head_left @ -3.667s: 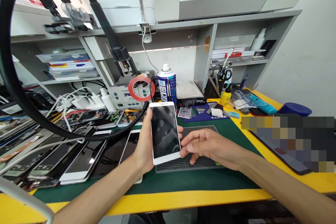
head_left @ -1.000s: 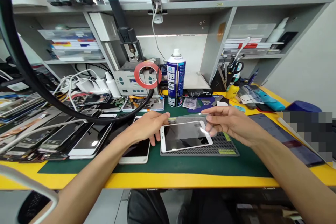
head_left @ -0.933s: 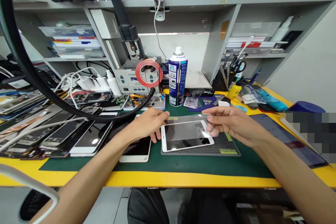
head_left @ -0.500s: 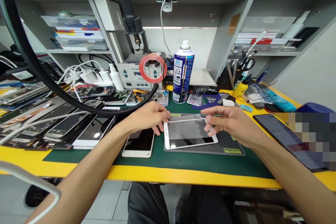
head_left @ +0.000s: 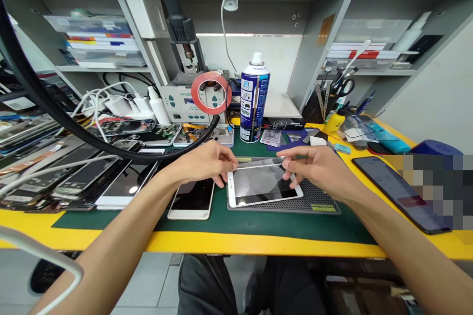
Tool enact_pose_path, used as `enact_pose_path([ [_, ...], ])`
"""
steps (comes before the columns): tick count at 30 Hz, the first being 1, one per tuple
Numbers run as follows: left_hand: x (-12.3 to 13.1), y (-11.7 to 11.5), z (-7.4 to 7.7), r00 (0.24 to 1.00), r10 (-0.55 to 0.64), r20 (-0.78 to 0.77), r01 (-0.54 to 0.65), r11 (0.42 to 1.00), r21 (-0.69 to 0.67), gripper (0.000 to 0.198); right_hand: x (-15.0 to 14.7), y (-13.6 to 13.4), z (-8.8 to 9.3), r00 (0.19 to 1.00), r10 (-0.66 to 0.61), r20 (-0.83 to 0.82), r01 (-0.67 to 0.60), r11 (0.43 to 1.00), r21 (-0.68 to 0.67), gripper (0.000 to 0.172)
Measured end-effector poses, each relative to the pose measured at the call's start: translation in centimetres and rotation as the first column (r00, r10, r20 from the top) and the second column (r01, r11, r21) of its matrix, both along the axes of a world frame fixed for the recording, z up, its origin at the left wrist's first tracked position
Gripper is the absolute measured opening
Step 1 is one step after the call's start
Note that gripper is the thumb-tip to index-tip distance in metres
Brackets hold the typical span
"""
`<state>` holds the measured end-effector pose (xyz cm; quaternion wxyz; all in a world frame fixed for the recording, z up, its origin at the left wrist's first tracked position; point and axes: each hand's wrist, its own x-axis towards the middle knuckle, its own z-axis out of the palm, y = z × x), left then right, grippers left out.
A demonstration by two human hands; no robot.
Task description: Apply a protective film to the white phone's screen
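A white-framed phone (head_left: pixel 264 186) with a dark screen lies on the grey perforated mat (head_left: pixel 314 202). My left hand (head_left: pixel 210 162) is closed in a pinch at its upper-left corner. From there a thin, see-through strip of film (head_left: pixel 258 162) runs above the phone's far edge to my right hand (head_left: pixel 310 165). The right thumb and index finger pinch the strip's other end, while the remaining fingers curl over the phone's right part. Beneath my left wrist, a second white-framed phone (head_left: pixel 192 199) rests on the green mat (head_left: pixel 221 226), its upper end partly covered.
Behind my hands stands a blue spray can (head_left: pixel 254 101). A red tape roll (head_left: pixel 197 96) hangs by the soldering unit (head_left: pixel 177 103). Stacked phones and screens (head_left: pixel 81 172) fill the left, under a black ring lamp (head_left: pixel 48 103). A large phone (head_left: pixel 399 192) lies right.
The whole view has shifted slightly. My right hand has edged toward the phone's far side, and the clear strip between my hands shows more plainly. The left hand keeps its place at the corner.
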<state>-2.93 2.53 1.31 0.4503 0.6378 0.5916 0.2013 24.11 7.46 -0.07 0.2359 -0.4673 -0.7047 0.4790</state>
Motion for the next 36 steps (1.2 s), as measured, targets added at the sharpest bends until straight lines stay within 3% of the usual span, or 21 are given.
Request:
enact_pose_path([
  [7,0.3,-0.1,0.1,1.000,0.003,-0.006,-0.003,1.000,0.003,0.023,0.5,0.4,-0.3,0.992,-0.012,-0.128,-0.001,0.995,-0.102,0.030],
  [12,0.2,-0.1,0.2,1.000,-0.012,-0.011,0.012,1.000,0.011,0.023,0.7,0.4,-0.3,0.995,-0.008,-0.104,-0.001,0.996,-0.084,0.032],
  [21,0.1,-0.1,0.0,0.999,-0.033,-0.020,0.034,0.999,0.028,0.022,0.6,0.3,-0.4,0.997,0.017,0.081,-0.024,0.996,0.090,0.034],
  [27,0.1,0.0,-0.3,0.998,-0.049,-0.042,0.051,0.996,0.066,0.024,0.9,0.4,0.2,0.972,-0.042,0.233,-0.017,0.969,0.247,0.030],
  [36,0.4,0.3,-1.2,0.996,-0.055,-0.076,0.063,0.993,0.099,0.030,1.7,1.1,-0.2,0.980,0.012,0.200,-0.035,0.994,0.108,0.033],
])
